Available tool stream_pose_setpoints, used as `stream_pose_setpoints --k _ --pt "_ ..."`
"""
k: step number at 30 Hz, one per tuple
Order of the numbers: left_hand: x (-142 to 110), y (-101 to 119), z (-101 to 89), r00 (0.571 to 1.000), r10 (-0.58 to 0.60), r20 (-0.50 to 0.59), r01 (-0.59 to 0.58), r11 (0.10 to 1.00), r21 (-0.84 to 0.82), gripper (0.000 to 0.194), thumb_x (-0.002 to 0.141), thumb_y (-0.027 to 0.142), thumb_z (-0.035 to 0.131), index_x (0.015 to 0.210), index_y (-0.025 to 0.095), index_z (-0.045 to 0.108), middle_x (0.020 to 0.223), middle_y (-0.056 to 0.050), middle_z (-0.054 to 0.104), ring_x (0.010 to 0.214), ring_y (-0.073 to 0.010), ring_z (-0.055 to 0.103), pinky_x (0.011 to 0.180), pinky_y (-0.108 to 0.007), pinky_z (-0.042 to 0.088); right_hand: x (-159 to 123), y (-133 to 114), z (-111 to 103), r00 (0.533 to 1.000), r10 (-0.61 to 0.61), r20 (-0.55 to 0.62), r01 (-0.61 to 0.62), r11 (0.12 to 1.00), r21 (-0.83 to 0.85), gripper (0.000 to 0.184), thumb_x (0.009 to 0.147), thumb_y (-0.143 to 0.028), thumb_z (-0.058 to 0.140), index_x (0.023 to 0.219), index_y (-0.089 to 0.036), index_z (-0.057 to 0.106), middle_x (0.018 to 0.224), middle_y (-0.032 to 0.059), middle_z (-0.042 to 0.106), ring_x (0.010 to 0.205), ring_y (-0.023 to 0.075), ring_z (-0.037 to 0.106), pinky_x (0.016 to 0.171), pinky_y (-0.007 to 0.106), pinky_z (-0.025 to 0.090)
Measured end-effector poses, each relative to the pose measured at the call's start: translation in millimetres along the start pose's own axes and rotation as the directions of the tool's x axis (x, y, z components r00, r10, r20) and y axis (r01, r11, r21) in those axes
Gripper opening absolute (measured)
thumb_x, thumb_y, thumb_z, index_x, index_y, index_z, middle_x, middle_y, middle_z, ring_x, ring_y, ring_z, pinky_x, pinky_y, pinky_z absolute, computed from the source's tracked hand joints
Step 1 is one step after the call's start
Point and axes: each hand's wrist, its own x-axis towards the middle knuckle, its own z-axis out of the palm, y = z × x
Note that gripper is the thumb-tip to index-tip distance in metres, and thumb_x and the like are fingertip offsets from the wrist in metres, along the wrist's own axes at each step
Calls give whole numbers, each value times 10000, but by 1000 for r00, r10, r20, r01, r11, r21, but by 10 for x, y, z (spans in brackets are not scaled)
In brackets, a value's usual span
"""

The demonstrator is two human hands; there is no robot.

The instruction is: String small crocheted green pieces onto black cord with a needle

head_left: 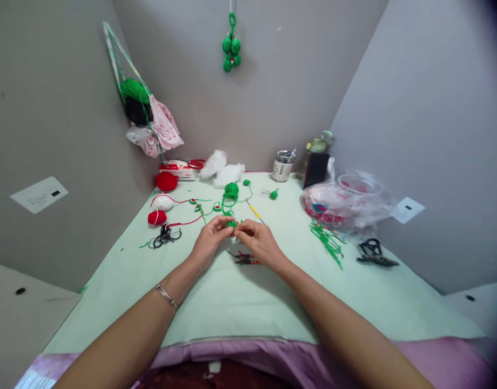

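Near the middle of the table, my left hand (212, 236) is closed around a small green yarn piece (232, 224). My right hand (257, 241) meets it there, thumb and fingers pinched at the piece's right side; exactly what lies between those fingertips is too small to make out. Just beyond my hands lie a ball of green yarn (231, 191) and a yellow-handled crochet hook (254, 210). Dark-bladed snips with red handles (245, 259) rest partly under my right hand. Small green-and-red crocheted pieces (197, 208) with loose tails sit to the left.
Red yarn (166, 181), white yarn (163, 202) and black thread (165, 236) lie at left. White stuffing (228, 175) and a tin can (283, 166) stand at the back. On the right are a plastic bag (341, 202), green yarn scraps (327, 242) and a black hair claw (376, 254).
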Motion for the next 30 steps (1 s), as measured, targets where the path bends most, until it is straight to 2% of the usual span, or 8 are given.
stream_pose_setpoints --k 4,9,13,18,23,26,28,30 --pt "25 -16 -14 1000 30 -10 -29 999 19 264 677 273 847 904 186 743 913 -30 728 858 -176 647 855 -303 484 24 -20 9 996 80 43 -86 983 162 217 815 -372 571 757 -169 618 623 -16 532 590 126 487 576 244 416" --pt "24 -55 -32 1000 -22 0 22 1000 13 302 689 299 851 954 183 765 857 -28 743 800 -173 652 845 -313 484 41 -63 -47 992 103 73 -116 972 206 248 802 -396 586 742 -158 621 619 -17 535 584 118 489 579 241 413" --pt "7 -31 -49 996 -89 18 90 995 -41 359 770 385 788 1065 186 747 910 -48 753 839 -181 672 900 -341 493 26 -102 -117 992 80 102 -95 984 151 229 817 -368 596 762 -151 645 632 -12 562 584 116 498 571 236 398" --pt "15 50 -80 992 -125 7 125 986 -106 358 775 340 789 1094 190 723 958 -49 751 881 -168 680 960 -338 480 -10 -91 -137 995 15 94 -20 999 46 210 874 -321 561 821 -154 678 679 0 604 613 126 546 611 246 427" --pt "33 92 -100 991 -131 -9 128 981 -145 270 792 296 760 1034 178 741 1088 -71 738 997 -190 669 1006 -343 468 -10 -13 -167 998 -57 16 58 997 -47 314 922 -182 416 1096 -184 679 766 7 627 663 129 580 706 266 464" --pt "24 113 -93 990 -139 -8 136 979 -154 262 799 281 745 1042 183 744 1111 -78 738 1014 -201 667 1007 -355 473 -16 10 -174 996 -94 -9 92 991 -99 447 911 -123 399 1315 -221 564 753 -22 623 610 117 551 679 253 456" --pt "16 124 -84 990 -144 -7 141 978 -156 255 799 275 742 1036 181 745 1097 -80 743 1004 -200 669 1005 -357 474 -25 3 -164 993 -110 -29 105 984 -145 404 930 -142 420 1308 -218 541 738 -33 633 570 114 537 630 245 440" --pt "11 130 -75 989 -149 -4 146 977 -156 257 794 269 744 1034 177 744 1064 -79 750 984 -194 672 1004 -356 473 -34 -16 -150 990 -124 -60 111 976 -187 253 945 -178 458 1143 -206 613 729 -24 633 577 119 541 613 247 427"
